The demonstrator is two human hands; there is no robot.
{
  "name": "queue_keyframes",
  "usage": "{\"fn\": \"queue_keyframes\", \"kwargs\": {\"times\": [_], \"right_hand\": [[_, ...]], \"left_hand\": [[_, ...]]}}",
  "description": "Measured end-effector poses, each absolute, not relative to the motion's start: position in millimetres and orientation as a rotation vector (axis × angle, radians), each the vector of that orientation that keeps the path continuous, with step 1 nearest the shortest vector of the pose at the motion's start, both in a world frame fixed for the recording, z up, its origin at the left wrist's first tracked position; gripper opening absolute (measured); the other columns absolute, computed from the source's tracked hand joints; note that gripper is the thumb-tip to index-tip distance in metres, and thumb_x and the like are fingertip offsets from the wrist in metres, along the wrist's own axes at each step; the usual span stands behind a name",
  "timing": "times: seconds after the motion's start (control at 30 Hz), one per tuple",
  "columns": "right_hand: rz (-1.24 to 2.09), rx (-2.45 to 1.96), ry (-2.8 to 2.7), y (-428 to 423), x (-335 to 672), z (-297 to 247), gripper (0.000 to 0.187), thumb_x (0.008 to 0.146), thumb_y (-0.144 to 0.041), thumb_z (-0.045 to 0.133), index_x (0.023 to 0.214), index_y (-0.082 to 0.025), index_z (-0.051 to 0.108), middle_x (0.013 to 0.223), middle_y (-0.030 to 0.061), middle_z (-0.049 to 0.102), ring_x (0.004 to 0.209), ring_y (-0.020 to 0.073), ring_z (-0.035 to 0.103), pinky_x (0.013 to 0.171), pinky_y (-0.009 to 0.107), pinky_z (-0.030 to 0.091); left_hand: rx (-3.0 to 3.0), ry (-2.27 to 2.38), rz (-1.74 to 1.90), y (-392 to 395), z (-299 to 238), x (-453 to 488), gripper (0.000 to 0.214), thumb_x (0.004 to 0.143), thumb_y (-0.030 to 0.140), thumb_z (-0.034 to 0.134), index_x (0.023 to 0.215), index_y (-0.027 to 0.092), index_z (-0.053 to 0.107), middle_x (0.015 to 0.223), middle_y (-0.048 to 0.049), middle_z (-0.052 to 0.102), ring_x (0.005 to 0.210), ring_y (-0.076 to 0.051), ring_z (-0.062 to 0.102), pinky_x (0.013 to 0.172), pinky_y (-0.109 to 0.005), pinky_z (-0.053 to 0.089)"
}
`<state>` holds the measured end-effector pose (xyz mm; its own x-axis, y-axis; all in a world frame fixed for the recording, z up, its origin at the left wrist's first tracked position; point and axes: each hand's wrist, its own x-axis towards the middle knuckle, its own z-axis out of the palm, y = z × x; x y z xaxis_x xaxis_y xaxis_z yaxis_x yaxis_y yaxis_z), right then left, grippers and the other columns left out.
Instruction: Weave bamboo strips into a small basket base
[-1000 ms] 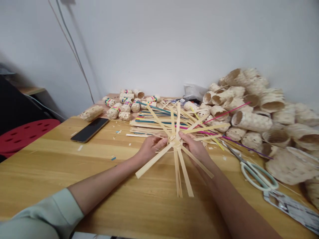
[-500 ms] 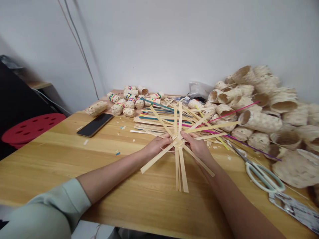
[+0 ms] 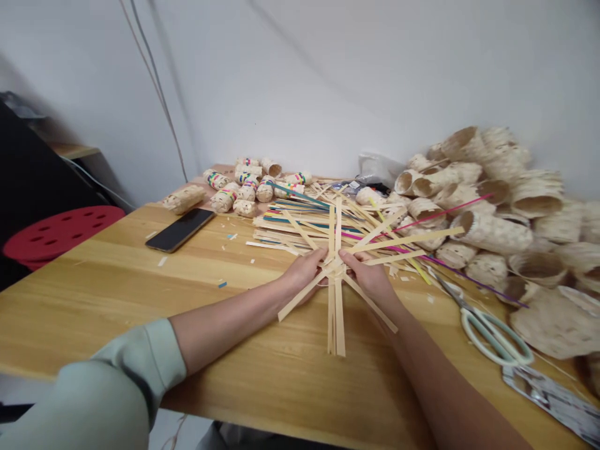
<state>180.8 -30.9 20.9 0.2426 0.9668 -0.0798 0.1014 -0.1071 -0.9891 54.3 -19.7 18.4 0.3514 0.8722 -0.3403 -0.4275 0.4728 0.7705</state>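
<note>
Lighting bright and even throughout; source not in view. The wall point(image 3: 300, 81) reads pale and flat, with soft shadows cast by the cables point(image 3: 157, 81) to their right. The table point(image 3: 79, 312) shows a mild, diffuse sheen, with no hard glare. The phone point(image 3: 180, 230) gives only a dull reflection. The dark shape point(image 3: 28, 181) at far left falls to near-black, with detail lost. Wide-angle distortion is evident: the table edge bows and tilts toward the frame corners. Motion blur is slight; the fine strips point(image 3: 335, 312) look somewhat soft, and no region is badly out of focus.
</note>
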Motion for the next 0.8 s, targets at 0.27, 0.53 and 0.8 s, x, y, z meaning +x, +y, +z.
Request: {"fn": "queue_keyframes", "kwargs": {"times": [0.27,0.53,0.8], "right_hand": [[1.143,-1.394,-1.008,-32,187,20,0.035,0.058,-0.052,0.071,0.057,-0.020,0.056,0.054,-0.0003,0.060,0.049,0.0150,0.055,0.048,0.027,0.045],[1.185,-1.292,-1.004,-24,195,3,0.034,0.058,-0.051,0.070,0.063,-0.019,0.062,0.064,0.0025,0.066,0.059,0.0186,0.060,0.059,0.031,0.049],[1.154,-1.346,-1.041,-24,197,7,0.029,0.057,-0.045,0.070,0.060,-0.017,0.062,0.059,0.0016,0.064,0.053,0.0154,0.055,0.052,0.028,0.045]], "left_hand": [[0.687,0.841,0.889,-22,19,58,0.020,0.087,0.014,0.045,0.078,0.012,0.062,0.064,-0.0038,0.066,0.054,-0.013,0.061,0.057,-0.025,0.050],[0.773,0.839,0.882,-22,10,56,0.018,0.085,0.027,0.053,0.077,0.012,0.060,0.057,-0.0009,0.061,0.049,-0.011,0.057,0.050,-0.022,0.048],[0.739,0.828,0.926,-24,12,58,0.012,0.083,0.025,0.056,0.088,0.014,0.061,0.063,-0.0003,0.063,0.052,-0.011,0.058,0.053,-0.022,0.050]]}}
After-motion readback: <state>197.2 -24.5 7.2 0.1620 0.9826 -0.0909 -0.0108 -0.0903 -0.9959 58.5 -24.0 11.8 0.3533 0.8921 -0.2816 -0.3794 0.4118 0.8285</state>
